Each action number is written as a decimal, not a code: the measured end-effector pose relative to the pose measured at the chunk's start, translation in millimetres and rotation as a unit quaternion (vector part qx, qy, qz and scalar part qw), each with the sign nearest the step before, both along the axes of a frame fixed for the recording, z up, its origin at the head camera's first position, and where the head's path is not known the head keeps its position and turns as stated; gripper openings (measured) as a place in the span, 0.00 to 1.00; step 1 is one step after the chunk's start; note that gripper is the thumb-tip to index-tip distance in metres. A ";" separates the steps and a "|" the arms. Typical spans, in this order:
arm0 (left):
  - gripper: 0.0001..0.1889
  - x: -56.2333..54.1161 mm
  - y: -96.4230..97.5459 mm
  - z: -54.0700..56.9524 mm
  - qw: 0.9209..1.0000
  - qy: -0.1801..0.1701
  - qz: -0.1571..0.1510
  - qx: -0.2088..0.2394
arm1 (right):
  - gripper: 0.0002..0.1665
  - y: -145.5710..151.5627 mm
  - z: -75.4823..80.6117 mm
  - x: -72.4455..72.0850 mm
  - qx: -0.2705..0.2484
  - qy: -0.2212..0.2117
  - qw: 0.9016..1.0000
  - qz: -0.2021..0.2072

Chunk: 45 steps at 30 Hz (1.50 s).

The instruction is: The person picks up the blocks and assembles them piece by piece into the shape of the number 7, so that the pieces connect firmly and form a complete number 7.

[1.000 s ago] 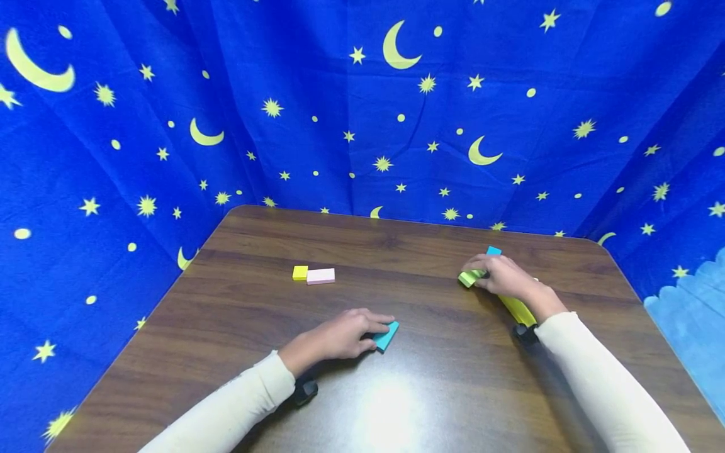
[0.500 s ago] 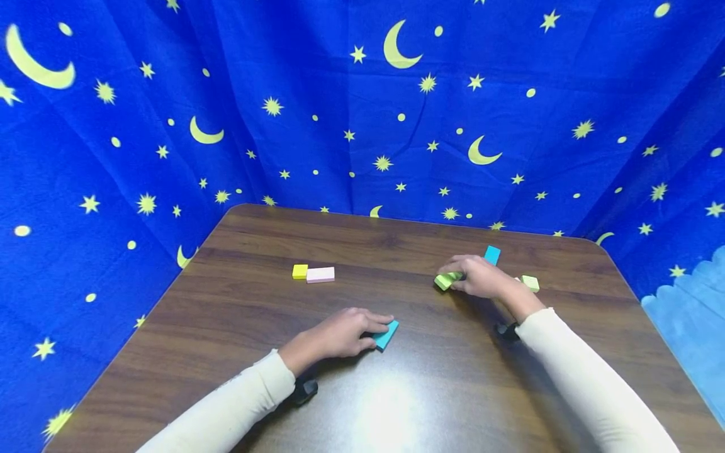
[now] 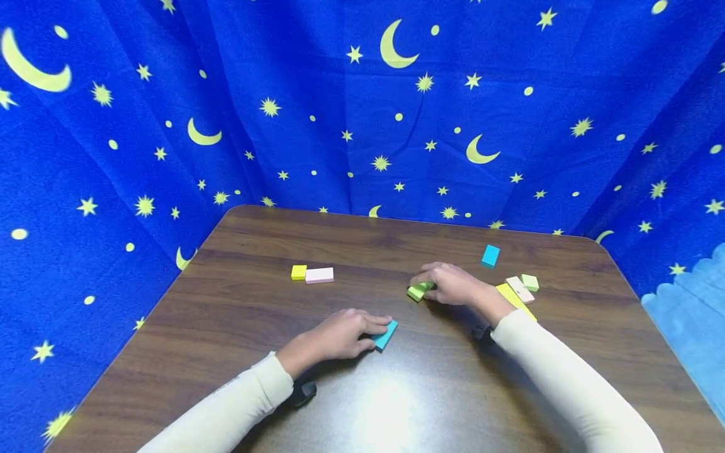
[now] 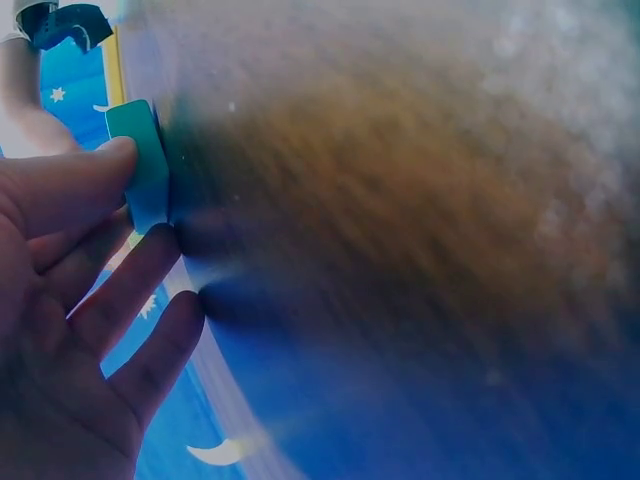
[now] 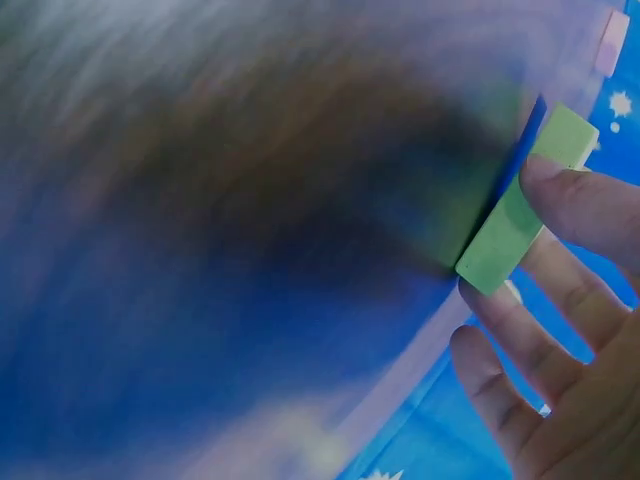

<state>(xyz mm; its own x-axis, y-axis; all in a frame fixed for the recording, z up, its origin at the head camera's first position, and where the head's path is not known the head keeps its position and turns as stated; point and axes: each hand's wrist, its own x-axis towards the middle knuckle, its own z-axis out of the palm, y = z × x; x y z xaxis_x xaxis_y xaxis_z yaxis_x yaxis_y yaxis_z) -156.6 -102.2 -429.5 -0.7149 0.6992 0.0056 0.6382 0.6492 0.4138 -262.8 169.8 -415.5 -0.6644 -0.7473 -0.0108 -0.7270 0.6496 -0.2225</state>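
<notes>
My left hand [image 3: 342, 333] pinches a teal block [image 3: 386, 336] low at the middle of the wooden table. In the left wrist view, the thumb presses one face of this teal block [image 4: 147, 170], and the other fingers are spread beside and behind it. Further right and farther back, my right hand [image 3: 453, 284] pinches a light green block [image 3: 418, 292]. The right wrist view shows the thumb on the broad face of the green block [image 5: 525, 210], with fingers behind it. The green block is very near the tabletop; whether it touches is unclear.
At the back left, a small yellow block [image 3: 299, 272] adjoins a pale pink block [image 3: 320, 275]. On the right lie a blue block [image 3: 490, 256], a long yellow block [image 3: 516, 302], a whitish-pink block [image 3: 520, 289] and a pale green block [image 3: 530, 282]. A starry blue curtain [image 3: 317, 82] surrounds the table [image 3: 226, 302].
My right hand has moved left and slightly nearer with the green block, uncovering the blocks on the right. My left hand and the teal block have stayed put.
</notes>
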 end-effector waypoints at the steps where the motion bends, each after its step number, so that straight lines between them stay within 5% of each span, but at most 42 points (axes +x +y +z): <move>1: 0.23 0.3 0.1 -0.4 1.000 -0.001 0.001 -0.001 | 0.21 -2.7 0.0 1.2 0.002 0.002 1.000 0.004; 12: 0.20 3.0 4.7 1.8 1.000 0.005 0.013 -0.004 | 0.19 -17.8 -6.9 15.1 -0.017 0.029 0.998 0.043; 29: 0.19 9.9 10.7 2.3 0.998 0.045 0.008 -0.038 | 0.17 -30.7 -5.0 33.5 -0.033 -0.009 0.996 0.086; 39: 0.19 10.5 12.4 4.7 0.999 0.039 0.013 -0.031 | 0.22 -29.4 -7.2 33.8 -0.043 -0.016 0.996 0.080; 45: 0.20 -1.8 14.0 9.8 0.999 0.046 0.009 -0.017 | 0.26 -23.5 -6.8 32.8 -0.044 -0.037 0.998 0.041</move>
